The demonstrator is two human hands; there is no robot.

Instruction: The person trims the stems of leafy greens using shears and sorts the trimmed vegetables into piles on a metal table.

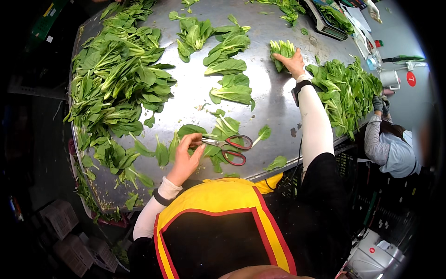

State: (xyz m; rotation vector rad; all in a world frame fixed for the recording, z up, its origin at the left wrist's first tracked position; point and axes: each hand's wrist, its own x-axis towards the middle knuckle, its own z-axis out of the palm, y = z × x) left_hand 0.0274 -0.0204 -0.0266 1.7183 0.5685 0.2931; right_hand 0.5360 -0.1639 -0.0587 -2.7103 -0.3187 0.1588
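Observation:
Out to the right over the metal table, my right hand (295,65) grips a small bunch of leafy greens (286,48), its pale cut stems facing away from me. Part of my fingers is hidden behind the wrist and leaves. Close to my body, my left hand (186,158) is curled at the blade tips of scissors (225,143) with red-trimmed dark handles. Whether it pinches the blades or only rests by them, I cannot tell. Loose leaves (223,129) lie under and around the scissors. Beyond them is a row of trimmed bunches (231,92).
A large heap of greens (118,73) covers the table's (264,115) left side. Another pile (343,94) lies at right, where a co-worker's gloved hands (379,104) are. A weighing scale (327,24) stands at the far right. Plastic crates (73,251) sit on the floor at left.

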